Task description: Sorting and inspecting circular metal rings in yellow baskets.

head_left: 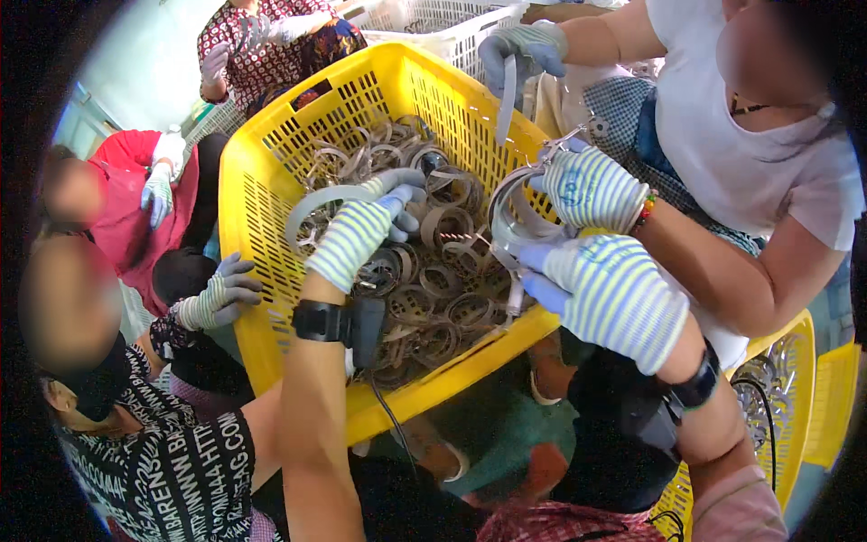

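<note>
My left hand (361,230), in a striped knit glove with bluish fingertips, reaches over the yellow basket (237,226). Its fingers close on a pale curved strip (318,203), which arcs out to the left. Near the basket's right rim, my right hand (610,294), gloved alike, pinches the lower part of a looped grey band (524,212). A co-worker's gloved hand (591,185) is at the upper right of this loop; its exact contact is hard to make out. Many tangled rings and bands (442,280) lie in the basket beneath both hands.
The co-worker's other hand (524,54) holds a flat translucent strip (508,104). At the left, another person's gloved hand (221,294) is by the basket's side. White crates (470,41) stand behind. A second yellow basket (799,361) with shiny pieces is at the lower right.
</note>
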{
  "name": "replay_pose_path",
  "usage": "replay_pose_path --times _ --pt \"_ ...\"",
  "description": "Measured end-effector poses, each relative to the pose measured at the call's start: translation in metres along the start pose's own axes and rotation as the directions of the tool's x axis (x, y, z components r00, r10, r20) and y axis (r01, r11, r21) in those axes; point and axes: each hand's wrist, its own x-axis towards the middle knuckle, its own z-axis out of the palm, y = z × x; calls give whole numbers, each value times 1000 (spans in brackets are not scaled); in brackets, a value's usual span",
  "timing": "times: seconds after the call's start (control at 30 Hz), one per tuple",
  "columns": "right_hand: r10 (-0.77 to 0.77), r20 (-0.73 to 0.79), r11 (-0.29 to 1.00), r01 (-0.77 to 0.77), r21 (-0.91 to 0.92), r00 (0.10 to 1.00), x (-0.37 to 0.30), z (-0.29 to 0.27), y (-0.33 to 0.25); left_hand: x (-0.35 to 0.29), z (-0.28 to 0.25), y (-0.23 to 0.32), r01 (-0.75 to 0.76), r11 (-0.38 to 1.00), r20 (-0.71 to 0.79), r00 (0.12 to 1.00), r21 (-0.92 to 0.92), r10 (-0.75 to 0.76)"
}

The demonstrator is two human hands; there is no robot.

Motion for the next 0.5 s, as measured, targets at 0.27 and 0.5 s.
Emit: replay_pose_path --times 0.27,0.5 --pt "160 176 974 -127 -188 971 -16 -24 -3 105 36 -176 -262 490 393 900 832 -187" --pt "274 345 955 -211 -208 898 4 -34 3 123 101 -225 29 219 64 911 975 -407"
